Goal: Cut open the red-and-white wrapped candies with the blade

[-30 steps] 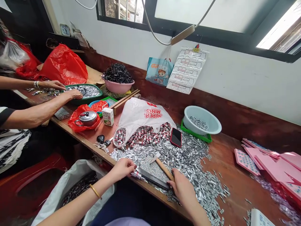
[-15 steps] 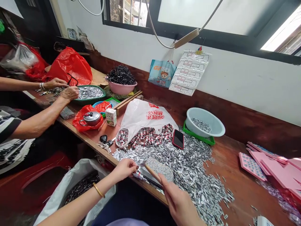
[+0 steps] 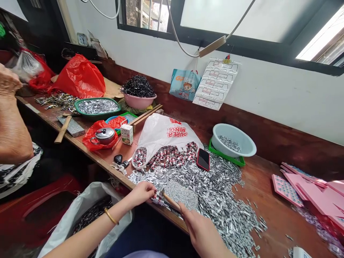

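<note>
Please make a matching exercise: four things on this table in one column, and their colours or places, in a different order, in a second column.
Things:
1. phone
2. round basin
3. small pot with lid
4. bowl of dark pieces

Places or colours:
A. on a red plastic bag
B. pink
C. lying on the heap of small silver pieces
D. on a green tray

Pairs: 1-C, 2-D, 3-A, 4-B

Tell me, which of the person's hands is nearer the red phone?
Left. The left hand lies below-left of the red phone, across the silver pieces; the right hand, holding a wooden-handled tool, sits farther below.
</note>
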A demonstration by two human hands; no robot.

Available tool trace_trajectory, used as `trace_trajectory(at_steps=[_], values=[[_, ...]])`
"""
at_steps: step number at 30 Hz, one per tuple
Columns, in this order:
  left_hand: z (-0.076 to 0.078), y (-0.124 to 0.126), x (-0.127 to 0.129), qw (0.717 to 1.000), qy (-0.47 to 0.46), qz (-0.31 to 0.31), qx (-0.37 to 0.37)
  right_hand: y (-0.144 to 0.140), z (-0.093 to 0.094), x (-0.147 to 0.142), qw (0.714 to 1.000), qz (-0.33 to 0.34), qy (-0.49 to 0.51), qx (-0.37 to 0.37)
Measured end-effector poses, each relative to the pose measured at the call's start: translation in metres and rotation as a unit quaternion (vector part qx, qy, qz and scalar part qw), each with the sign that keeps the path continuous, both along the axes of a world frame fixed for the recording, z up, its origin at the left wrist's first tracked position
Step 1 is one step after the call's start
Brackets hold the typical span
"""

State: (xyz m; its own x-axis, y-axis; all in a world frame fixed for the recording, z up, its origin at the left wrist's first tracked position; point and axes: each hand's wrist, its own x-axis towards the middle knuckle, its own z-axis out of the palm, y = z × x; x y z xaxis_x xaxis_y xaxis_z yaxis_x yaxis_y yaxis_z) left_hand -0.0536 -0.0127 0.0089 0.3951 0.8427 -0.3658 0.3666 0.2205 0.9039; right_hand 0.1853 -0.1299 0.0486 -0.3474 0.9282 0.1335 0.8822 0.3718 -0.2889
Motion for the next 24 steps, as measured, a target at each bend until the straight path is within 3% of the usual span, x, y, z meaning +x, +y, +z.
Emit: trace_trajectory(at_steps=[13,16,18,21,24], values=[[0.001,0.001,0.003,0.999,0.017,-0.014,0.030,0.002,0.006,-0.012,0.999,-0.007,-0.042,-0.003],[0.010,-0.005,-0.002,0.998,0.026,-0.011,0.056,-0.002,-0.001,-0.005,1.000,-0.004,-0.031,0.002],[0.023,-0.015,-0.009,0.992,0.021,0.022,0.121,-0.005,-0.011,0.005,0.999,-0.037,-0.013,0.029],[0.047,-0.039,-0.021,0.936,-0.043,0.107,0.333,-0.013,-0.034,0.022,0.989,-0.114,-0.015,0.092],[0.068,-0.058,-0.022,0.886,-0.091,0.133,0.435,-0.018,-0.057,0.031,0.980,-0.140,-0.024,0.138]])
